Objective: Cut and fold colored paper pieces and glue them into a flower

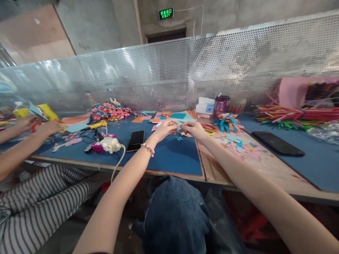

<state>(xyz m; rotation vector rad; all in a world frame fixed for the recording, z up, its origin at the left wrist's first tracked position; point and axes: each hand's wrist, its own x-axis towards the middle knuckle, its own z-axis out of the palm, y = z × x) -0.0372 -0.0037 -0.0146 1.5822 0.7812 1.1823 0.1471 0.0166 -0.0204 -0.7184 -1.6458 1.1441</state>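
Over the blue mat [174,158], my left hand [167,129] and my right hand [192,130] meet with fingertips pinched together. Between them is a small light-blue piece of paper [179,127], mostly covered by the fingers. Both hands seem to grip it. Just below my fingers, a small light-blue paper cutout [179,138] lies on the mat. Behind my hands are sheets of coloured paper [178,116] and an orange paper flower [166,114]. A bundle of blue and orange paper strips [228,121] stands right of my right hand.
Left of my forearm lie a phone [135,141] and a power strip [109,144] with a cable. At far left a co-worker's hands hold scissors [38,123]. Paper scraps [243,145], another phone [278,143] and pipe cleaners [286,114] are at right. A perforated metal screen [159,77] stands behind.
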